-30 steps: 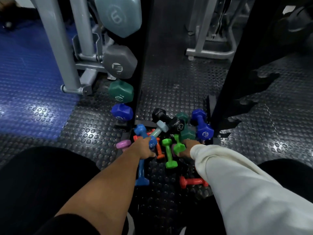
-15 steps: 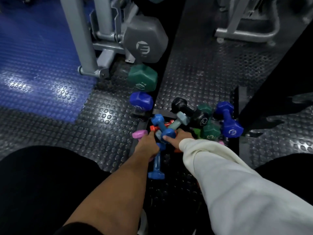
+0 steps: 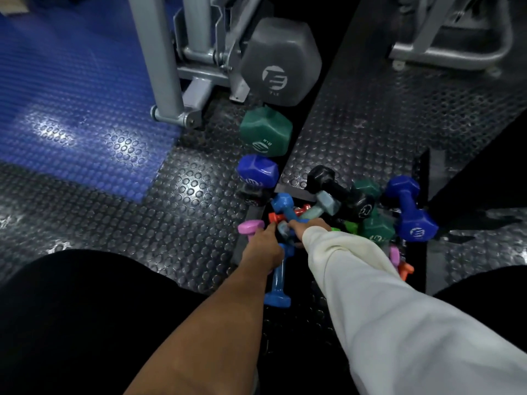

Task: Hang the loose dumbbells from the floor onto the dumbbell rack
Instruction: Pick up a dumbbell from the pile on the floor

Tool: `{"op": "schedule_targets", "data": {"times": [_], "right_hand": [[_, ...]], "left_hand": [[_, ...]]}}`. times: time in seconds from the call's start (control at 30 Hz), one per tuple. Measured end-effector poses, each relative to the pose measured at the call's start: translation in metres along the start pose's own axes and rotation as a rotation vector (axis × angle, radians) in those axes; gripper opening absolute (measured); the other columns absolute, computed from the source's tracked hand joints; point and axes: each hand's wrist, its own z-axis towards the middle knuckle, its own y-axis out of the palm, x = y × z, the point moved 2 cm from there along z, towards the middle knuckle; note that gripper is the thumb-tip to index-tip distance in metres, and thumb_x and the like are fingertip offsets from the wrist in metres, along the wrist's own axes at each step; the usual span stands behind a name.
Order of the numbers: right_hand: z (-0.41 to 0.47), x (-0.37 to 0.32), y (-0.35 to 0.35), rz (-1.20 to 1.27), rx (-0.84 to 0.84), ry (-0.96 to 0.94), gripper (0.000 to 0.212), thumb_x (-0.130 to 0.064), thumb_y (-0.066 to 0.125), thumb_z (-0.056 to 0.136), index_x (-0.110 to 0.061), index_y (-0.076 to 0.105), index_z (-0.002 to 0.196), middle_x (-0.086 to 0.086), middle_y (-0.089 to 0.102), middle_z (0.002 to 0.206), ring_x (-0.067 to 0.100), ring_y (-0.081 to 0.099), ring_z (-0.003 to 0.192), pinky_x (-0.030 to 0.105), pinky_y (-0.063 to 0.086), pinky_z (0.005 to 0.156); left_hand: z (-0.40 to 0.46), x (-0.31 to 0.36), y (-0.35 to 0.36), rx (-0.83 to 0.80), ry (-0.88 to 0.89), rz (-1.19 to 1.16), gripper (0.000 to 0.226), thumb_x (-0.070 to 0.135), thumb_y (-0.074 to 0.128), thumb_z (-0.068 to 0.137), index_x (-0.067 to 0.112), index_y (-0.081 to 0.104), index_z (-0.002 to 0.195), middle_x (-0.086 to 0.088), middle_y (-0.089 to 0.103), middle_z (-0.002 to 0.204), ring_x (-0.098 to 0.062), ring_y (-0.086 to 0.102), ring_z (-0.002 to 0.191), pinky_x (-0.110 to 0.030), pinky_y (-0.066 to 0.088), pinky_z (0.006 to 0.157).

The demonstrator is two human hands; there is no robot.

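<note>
Loose dumbbells lie heaped on the floor at the rack's foot: black (image 3: 336, 189), royal blue (image 3: 410, 212), dark green (image 3: 375, 225), pale grey-blue (image 3: 323, 206), red-orange (image 3: 275, 218), pink (image 3: 251, 227) and a second light blue one (image 3: 283, 205). My left hand (image 3: 263, 249) grips the handle of a light blue dumbbell (image 3: 278, 295) at the near edge of the heap. My right hand (image 3: 310, 226), in a cream sleeve, reaches in right beside it and touches the second light blue dumbbell; its fingers are hidden. The black dumbbell rack (image 3: 310, 115) carries grey (image 3: 281, 61), green (image 3: 265, 129) and blue (image 3: 258, 171) dumbbells.
A grey machine frame (image 3: 159, 67) stands on the floor left of the rack, another (image 3: 445, 52) at the back right. Blue matting (image 3: 71, 104) covers the left floor, studded black rubber (image 3: 385, 115) the rest. My dark-clothed knees fill both lower corners.
My right hand has moved left from the bright green dumbbells to the light blue ones beside my left hand. My head has tilted down and closer to the heap.
</note>
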Motion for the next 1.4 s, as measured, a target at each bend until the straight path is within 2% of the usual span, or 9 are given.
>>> {"op": "schedule_targets", "data": {"times": [0.13,0.33,0.53,0.67,0.77,0.93,1.07,1.3,1.4], "right_hand": [[-0.042,-0.014,-0.025,0.114,0.054,0.052,0.042,-0.058,0.071,0.07,-0.017,0.062,0.074,0.003,0.065,0.072,0.026,0.065,0.065,0.031,0.051,0.063],[0.043,0.026,-0.011,0.213,0.017,0.066,0.081,-0.066,0.073,0.024,-0.015,0.075,0.088,0.007,0.075,0.08,0.032,0.074,0.069,0.049,0.062,0.071],[-0.091,0.006,-0.086,0.126,0.111,0.01,0.05,-0.054,0.072,0.075,-0.01,0.065,0.097,0.006,0.067,0.089,0.026,0.065,0.075,0.027,0.05,0.068],[-0.127,0.02,-0.114,0.047,0.122,-0.054,0.053,-0.054,0.072,0.073,-0.01,0.065,0.1,0.005,0.069,0.087,0.02,0.068,0.059,0.02,0.048,0.051],[-0.153,0.031,-0.132,-0.047,0.155,-0.117,0.066,-0.063,0.07,0.063,-0.014,0.064,0.107,0.006,0.068,0.097,0.023,0.064,0.074,0.027,0.05,0.064],[-0.193,0.04,-0.153,-0.174,0.2,-0.287,0.052,-0.063,0.069,0.057,-0.026,0.069,0.093,0.0,0.071,0.091,0.02,0.065,0.077,0.026,0.052,0.064],[-0.225,0.037,-0.167,-0.13,0.276,-0.464,0.053,-0.061,0.071,0.055,-0.027,0.069,0.095,-0.004,0.072,0.092,0.02,0.067,0.087,0.031,0.056,0.08],[-0.287,0.012,-0.204,0.141,0.435,-0.697,0.047,-0.05,0.08,0.06,-0.035,0.07,0.104,-0.009,0.073,0.09,0.011,0.068,0.083,0.026,0.056,0.076],[-0.312,-0.003,-0.219,0.215,0.44,-0.815,0.037,-0.039,0.084,0.065,-0.04,0.07,0.1,-0.014,0.074,0.09,0.001,0.068,0.08,0.008,0.049,0.064]], "left_hand": [[-0.001,0.006,-0.001,0.014,0.028,-0.053,0.077,0.018,0.058,0.082,0.028,0.037,0.155,-0.014,0.049,0.146,-0.042,0.053,0.131,-0.055,0.046,0.111],[-0.004,0.013,-0.009,0.113,0.034,-0.107,0.068,0.019,0.051,0.096,0.017,0.029,0.16,-0.021,0.053,0.147,-0.04,0.055,0.13,-0.05,0.045,0.111],[-0.024,0.048,-0.029,0.171,0.081,-0.211,0.073,0.042,0.043,0.109,0.014,0.007,0.166,-0.028,0.033,0.158,-0.044,0.041,0.143,-0.055,0.034,0.118],[-0.047,0.065,-0.048,0.191,0.122,-0.313,0.081,0.049,0.047,0.107,0.01,0.009,0.166,-0.03,0.032,0.16,-0.044,0.035,0.147,-0.048,0.03,0.118],[-0.066,0.078,-0.061,0.171,0.191,-0.371,0.087,0.057,0.054,0.102,0.011,0.017,0.166,-0.022,0.035,0.163,-0.038,0.036,0.149,-0.041,0.03,0.12],[-0.096,0.095,-0.084,-0.009,0.122,-0.441,0.084,0.077,0.068,0.079,0.015,0.057,0.135,-0.01,0.064,0.132,-0.031,0.067,0.114,-0.047,0.061,0.093],[-0.13,0.097,-0.099,-0.077,0.072,-0.627,0.037,0.04,0.076,0.094,0.017,0.054,0.112,-0.01,0.063,0.115,-0.03,0.069,0.1,-0.049,0.064,0.078],[-0.185,0.116,-0.151,0.177,0.216,-0.69,0.039,0.053,0.076,0.087,0.017,0.066,0.098,-0.01,0.069,0.107,-0.027,0.072,0.09,-0.045,0.066,0.065],[-0.215,0.129,-0.182,0.356,0.292,-0.591,0.037,0.058,0.073,0.085,0.022,0.065,0.089,-0.008,0.069,0.095,-0.026,0.072,0.08,-0.042,0.065,0.058]]}}
